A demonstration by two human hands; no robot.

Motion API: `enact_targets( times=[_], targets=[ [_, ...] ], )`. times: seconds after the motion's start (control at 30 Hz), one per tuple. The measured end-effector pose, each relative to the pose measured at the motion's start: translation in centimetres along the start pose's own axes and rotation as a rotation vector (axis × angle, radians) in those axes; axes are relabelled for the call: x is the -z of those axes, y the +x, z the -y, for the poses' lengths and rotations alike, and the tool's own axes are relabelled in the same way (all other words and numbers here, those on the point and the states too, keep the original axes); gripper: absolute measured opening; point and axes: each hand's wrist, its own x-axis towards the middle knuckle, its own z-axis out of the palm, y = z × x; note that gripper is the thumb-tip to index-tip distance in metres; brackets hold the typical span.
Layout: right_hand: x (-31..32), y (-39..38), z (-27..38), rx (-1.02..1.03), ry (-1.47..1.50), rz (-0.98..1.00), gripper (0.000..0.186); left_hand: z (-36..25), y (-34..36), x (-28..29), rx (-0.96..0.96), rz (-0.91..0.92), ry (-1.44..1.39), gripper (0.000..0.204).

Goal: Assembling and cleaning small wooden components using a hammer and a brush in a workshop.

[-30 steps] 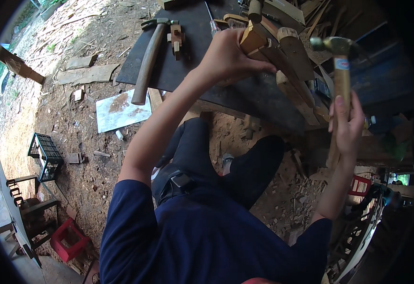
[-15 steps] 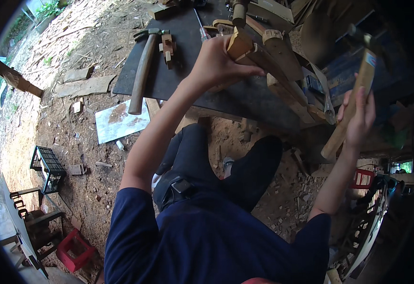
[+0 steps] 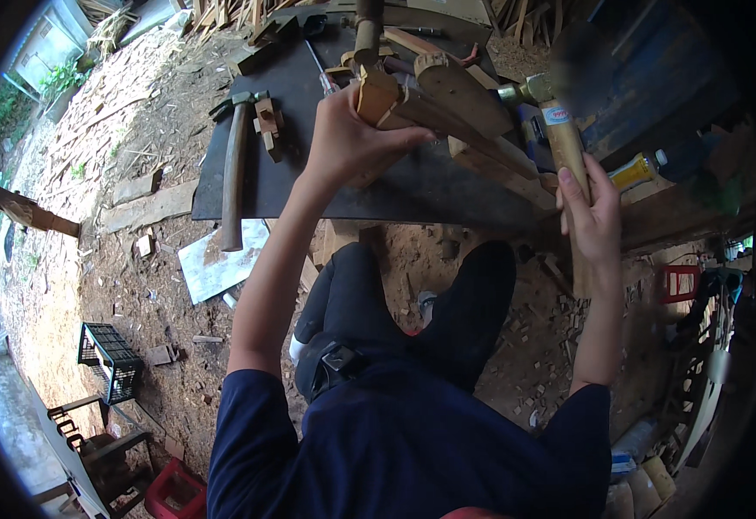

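Note:
My left hand (image 3: 350,143) is wrapped round the near-left end of a long wooden piece (image 3: 464,130), its thumb lying along the side. This piece slants away to the right over the dark workbench; its exact kind is unclear. My right hand (image 3: 592,208) grips the pale wooden handle of a hammer (image 3: 568,143), fingers closed round it. The metal hammer head points left, close to the right part of the wooden pieces; I cannot tell whether it touches them. Beside my left hand, a second hammer (image 3: 236,173) rests on the bench with a small wooden block tool (image 3: 268,128).
The dark bench top (image 3: 296,186) also carries a screwdriver (image 3: 318,67) and wooden offcuts. A yellow bottle (image 3: 637,171) lies at the right. Below are a white sheet (image 3: 214,259), a black crate (image 3: 112,362) and a red stool (image 3: 175,491) on a chip-strewn floor.
My right hand has swung the hammer leftward, bringing its head near the wooden pieces. The left hand keeps its hold on the wood. The whole view has shifted slightly.

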Motion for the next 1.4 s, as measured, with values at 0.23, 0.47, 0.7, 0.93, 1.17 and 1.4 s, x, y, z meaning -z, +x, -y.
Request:
enact_targets(
  times=[0.23, 0.47, 0.7, 0.93, 1.17, 1.4],
  targets=[
    [0.6, -0.4, -0.5, 0.026, -0.045, -0.023, 0.033, -0.5, -0.1, 0.0, 0.049, -0.01, 0.006, 0.045],
    [0.7, -0.8, -1.4, 0.025, -0.174, 0.042, 0.029, -0.9, -0.2, -0.3, 0.021, 0.022, -0.03, 0.045],
    [-0.1, -3.5, -3.0, -0.033, 0.335, -0.106, 0.046, 0.0, -1.1, -0.2, 0.034, 0.009, -0.096, 0.048],
    [-2.8, -9.6, -6.7, -0.217, 0.401, -0.158, 0.053, 2.7, -3.6, 0.3, 0.066, 0.055, -0.19, 0.047],
    [-4.4, -14.1, -9.6, -0.299, 0.458, -0.162, 0.05, 2.8, -3.6, 1.5, 0.131, 0.284, 0.046, 0.041],
    [-3.6, -16.4, -11.1, -0.322, 0.519, -0.288, 0.05, 2.4, -2.2, 2.3, 0.382, 0.608, -0.207, 0.046]
  ],
)
